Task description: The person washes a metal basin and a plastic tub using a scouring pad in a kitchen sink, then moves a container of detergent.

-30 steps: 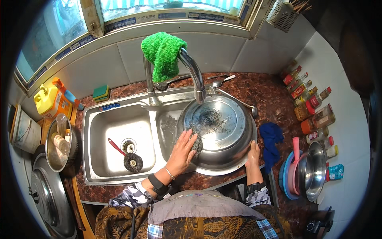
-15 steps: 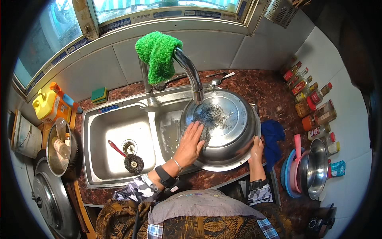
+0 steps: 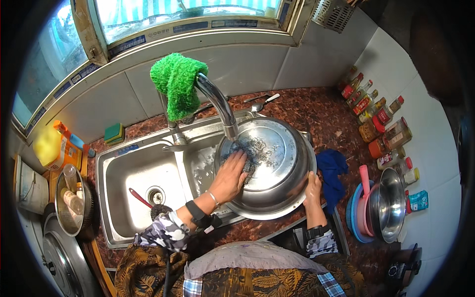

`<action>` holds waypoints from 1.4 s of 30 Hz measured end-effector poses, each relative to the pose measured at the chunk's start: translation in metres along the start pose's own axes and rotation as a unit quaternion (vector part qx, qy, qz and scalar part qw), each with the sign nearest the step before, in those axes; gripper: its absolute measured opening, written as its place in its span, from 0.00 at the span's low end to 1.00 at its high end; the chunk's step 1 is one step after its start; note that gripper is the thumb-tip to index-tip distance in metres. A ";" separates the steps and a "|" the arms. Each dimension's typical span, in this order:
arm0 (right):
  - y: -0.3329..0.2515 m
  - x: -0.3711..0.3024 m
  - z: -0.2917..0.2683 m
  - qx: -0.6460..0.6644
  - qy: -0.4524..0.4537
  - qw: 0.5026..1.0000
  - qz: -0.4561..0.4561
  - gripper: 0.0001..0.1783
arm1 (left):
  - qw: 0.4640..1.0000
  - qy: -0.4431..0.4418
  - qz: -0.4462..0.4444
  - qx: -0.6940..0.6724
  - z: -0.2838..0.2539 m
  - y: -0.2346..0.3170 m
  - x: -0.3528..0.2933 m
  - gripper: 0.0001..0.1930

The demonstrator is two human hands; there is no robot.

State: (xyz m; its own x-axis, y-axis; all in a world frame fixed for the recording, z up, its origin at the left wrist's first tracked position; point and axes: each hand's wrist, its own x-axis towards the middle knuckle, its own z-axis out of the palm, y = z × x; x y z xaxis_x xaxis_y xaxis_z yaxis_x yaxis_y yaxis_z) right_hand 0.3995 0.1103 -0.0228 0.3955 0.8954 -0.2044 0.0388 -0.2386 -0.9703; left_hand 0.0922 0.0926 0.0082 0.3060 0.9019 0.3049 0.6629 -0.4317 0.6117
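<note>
An upturned metal basin point(image 3: 283, 171) rests tilted over the right bowl of the sink, its flat bottom facing up and streaked with dark suds. My left hand point(image 3: 228, 175) lies on that bottom, pressing a dark grey scouring pad point(image 3: 250, 169) that shows beside the fingers. On the right, my right hand point(image 3: 311, 190) grips the basin's rim, with part of its fingers hidden underneath. The curved faucet point(image 3: 217, 101) ends just above the basin's far left part. A green cloth point(image 3: 178, 81) is draped over the faucet.
In the left sink bowl point(image 3: 118, 180) lies a red-handled scrubbing brush point(image 3: 141, 197), partly behind my sleeve. A blue cloth point(image 3: 332, 173) sits right of the basin, near stacked bowls point(image 3: 388, 208) and several seasoning jars point(image 3: 391, 133). A yellow jug point(image 3: 47, 146) stands far left.
My left hand has slid with the pad farther up the basin's bottom, closer to the faucet. My right hand keeps its grip on the rim. The whole view has shifted slightly.
</note>
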 end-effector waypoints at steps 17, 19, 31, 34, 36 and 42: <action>-0.008 0.006 0.003 -0.011 0.009 1.000 -0.015 0.22 | 0.993 -0.055 0.049 -0.094 -0.040 -0.028 -0.045 0.22; -0.008 0.016 -0.006 0.011 0.002 1.000 -0.017 0.21 | 0.979 0.018 -0.143 -0.145 -0.033 -0.062 -0.070 0.20; 0.007 0.028 -0.041 0.052 -0.003 0.998 0.029 0.22 | 0.862 -0.327 -0.301 0.243 0.129 -0.178 -0.072 0.21; 0.028 0.040 -0.048 0.026 -0.001 0.999 0.033 0.22 | 0.870 -0.405 -0.256 0.114 0.119 -0.176 -0.064 0.23; 0.042 0.046 -0.057 0.025 -0.015 0.999 0.036 0.23 | 0.917 -0.227 -0.311 -0.102 0.089 -0.161 -0.061 0.26; 0.053 0.035 -0.047 0.156 0.022 0.973 0.171 0.22 | 0.955 0.116 -0.261 -0.079 0.011 -0.081 -0.061 0.22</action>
State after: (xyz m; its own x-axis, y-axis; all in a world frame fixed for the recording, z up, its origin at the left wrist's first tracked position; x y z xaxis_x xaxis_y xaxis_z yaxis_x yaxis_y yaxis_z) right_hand 0.4587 0.1115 -0.0749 0.3754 0.7648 -0.5237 -0.3796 -0.3886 -0.8396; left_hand 0.0278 0.0722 -0.0682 -0.2093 0.9753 0.0707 0.5676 0.0623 0.8210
